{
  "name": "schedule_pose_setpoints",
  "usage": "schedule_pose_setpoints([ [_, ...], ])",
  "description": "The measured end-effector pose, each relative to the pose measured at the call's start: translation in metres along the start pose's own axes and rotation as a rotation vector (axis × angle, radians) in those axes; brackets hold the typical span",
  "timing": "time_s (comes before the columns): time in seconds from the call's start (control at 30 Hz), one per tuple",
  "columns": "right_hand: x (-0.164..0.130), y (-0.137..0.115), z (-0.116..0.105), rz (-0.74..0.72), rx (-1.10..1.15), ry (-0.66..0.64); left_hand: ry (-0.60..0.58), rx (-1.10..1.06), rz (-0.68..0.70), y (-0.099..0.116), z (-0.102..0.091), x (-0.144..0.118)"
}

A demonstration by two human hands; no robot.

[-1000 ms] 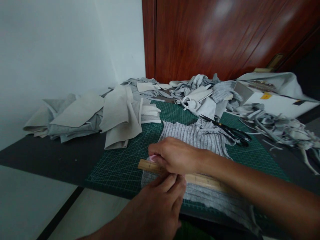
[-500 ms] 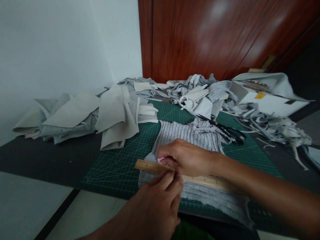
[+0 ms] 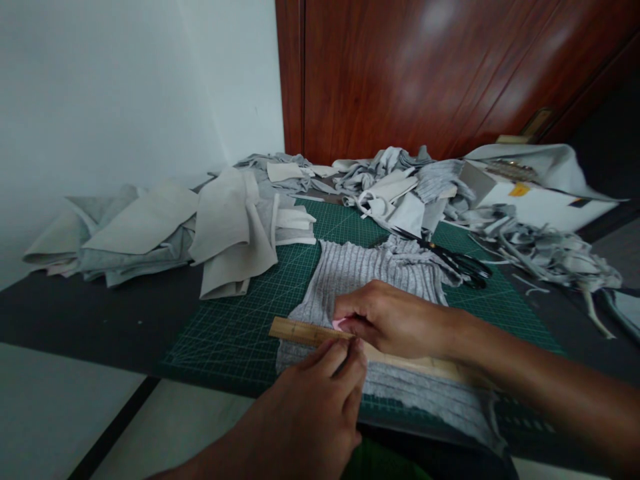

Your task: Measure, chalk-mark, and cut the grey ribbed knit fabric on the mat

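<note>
Grey ribbed cloth (image 3: 370, 280) lies flat on my green mat (image 3: 235, 333), near the front edge of the dark desk (image 3: 90, 313). Across the cloth, close to me, sits a wooden ruler (image 3: 300, 331), its left end sticking out over the mat's grid. My left hand (image 3: 310, 413) presses down on the ruler with the fingertips bunched together, holding it against the cloth. My right hand (image 3: 395, 320) is closed tight on a small pink chalk (image 3: 340, 324), its tip touching the cloth right at the ruler's far edge.

Beyond the cloth, black scissors (image 3: 457, 261) rest on the mat, just past its far right corner. To the left, beige and grey folded pieces (image 3: 210, 227) are stacked on the desk, some overlapping the mat's corner. At the back, a loose heap of scraps (image 3: 400, 183) is piled up, and thin grey strips (image 3: 545, 250) trail off to the right, beside a white box (image 3: 540, 200) with cloth draped over it.

The desk stands against a plain white wall (image 3: 125, 93) on the left, and a reddish-brown wooden door (image 3: 425, 73) fills the room behind it. Pale floor (image 3: 180, 427) shows under the desk's front edge.
</note>
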State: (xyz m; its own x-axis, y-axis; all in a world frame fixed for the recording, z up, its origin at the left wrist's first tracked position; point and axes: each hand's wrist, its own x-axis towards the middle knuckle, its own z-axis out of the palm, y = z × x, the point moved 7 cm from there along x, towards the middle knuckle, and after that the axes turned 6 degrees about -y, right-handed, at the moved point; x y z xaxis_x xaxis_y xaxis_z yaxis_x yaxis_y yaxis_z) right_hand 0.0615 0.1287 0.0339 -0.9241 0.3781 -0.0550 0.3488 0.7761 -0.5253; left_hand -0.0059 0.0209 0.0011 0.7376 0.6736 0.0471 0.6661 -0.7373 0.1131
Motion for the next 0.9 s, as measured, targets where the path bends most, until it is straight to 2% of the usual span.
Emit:
schedule_pose_setpoints([
  [0.3, -0.026, 0.005, -0.002, 0.048, -0.02, -0.02, -0.021, -0.029, 0.054, -0.003, 0.004, 0.002],
  [0.47, -0.023, 0.002, -0.006, 0.048, -0.066, -0.01, -0.025, 0.014, 0.026, -0.003, 0.006, 0.002],
  [0.6, -0.008, -0.001, -0.006, 0.052, -0.069, 0.041, 0.026, 0.05, 0.022, -0.003, 0.003, 0.001],
  [0.7, -0.002, -0.001, -0.001, 0.064, -0.055, 0.028, 0.049, 0.087, 0.069, -0.001, 0.002, 0.0],
  [0.77, -0.003, 0.0, 0.001, 0.061, -0.035, 0.009, 0.061, 0.106, 0.081, 0.001, 0.002, 0.001],
  [0.9, -0.015, 0.004, -0.001, 0.045, 0.01, -0.001, 0.136, 0.097, 0.003, -0.001, 0.002, 0.003],
])
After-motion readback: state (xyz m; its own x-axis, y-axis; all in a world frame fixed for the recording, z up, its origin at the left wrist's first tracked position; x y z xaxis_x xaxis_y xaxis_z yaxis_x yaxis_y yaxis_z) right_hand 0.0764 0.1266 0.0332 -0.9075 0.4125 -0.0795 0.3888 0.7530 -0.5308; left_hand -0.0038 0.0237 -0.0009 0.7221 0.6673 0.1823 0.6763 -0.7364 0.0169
